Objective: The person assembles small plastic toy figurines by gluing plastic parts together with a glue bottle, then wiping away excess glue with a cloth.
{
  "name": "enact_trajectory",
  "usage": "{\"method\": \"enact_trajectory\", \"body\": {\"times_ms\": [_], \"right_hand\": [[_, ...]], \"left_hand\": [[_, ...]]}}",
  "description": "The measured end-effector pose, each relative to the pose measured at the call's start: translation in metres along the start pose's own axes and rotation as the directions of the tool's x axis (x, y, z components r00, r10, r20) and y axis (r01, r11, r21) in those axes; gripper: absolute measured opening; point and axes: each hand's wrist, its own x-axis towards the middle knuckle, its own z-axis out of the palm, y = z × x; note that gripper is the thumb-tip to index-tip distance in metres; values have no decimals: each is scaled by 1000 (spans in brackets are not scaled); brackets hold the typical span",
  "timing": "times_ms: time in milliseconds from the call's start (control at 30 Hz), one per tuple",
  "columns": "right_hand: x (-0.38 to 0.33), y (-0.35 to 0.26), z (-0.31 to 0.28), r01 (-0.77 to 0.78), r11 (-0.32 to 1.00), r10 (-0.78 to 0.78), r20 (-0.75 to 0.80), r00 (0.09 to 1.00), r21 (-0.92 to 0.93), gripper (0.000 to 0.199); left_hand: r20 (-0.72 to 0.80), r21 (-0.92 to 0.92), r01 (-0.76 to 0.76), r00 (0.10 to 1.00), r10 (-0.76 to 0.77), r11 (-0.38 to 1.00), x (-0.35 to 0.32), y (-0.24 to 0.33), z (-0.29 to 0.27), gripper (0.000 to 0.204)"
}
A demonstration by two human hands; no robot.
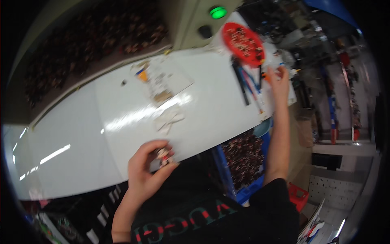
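Note:
Near the table's front edge my left hand (142, 168) is closed around a small figurine (163, 157), pale with red and dark patches, gripped between thumb and fingers. Its details are blurred. My right hand (279, 79) is stretched out to the far right end of the table. Its fingers are curved and smeared, so whether they hold anything is unclear. Close to them are an orange item (266, 77) and several pens or slim tools (248, 81) lying side by side.
A red oval basket (260, 57) of small pieces stands at the back right. On the white table (219, 118) lie a crumpled tissue (169, 120) and a clear bag (162, 87). A blue crate (221, 166) full of dark small pieces sits below the front edge. A green light (218, 12) glows behind.

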Motion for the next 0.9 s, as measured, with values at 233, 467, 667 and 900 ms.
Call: {"method": "enact_trajectory", "body": {"times_ms": [233,467,667,900], "right_hand": [[0,3,7,-59,998,60,146,987,-14,41],[-78,-135,-22,196,909,-327,338,882,369,27],[-126,-199,-21,427,743,-665,499,556,515,42],[-140,-207,-12,403,713,-701,590,401,574,50]], "left_hand": [[8,80,-93,996,93,992,-6,-5,-21,45],[83,90,-183,981,176,979,-13,-6,-34,45],[75,155,-236,971,227,959,-15,-7,-37,44],[44,195,-252,968,248,948,-19,-6,-41,45]]}}
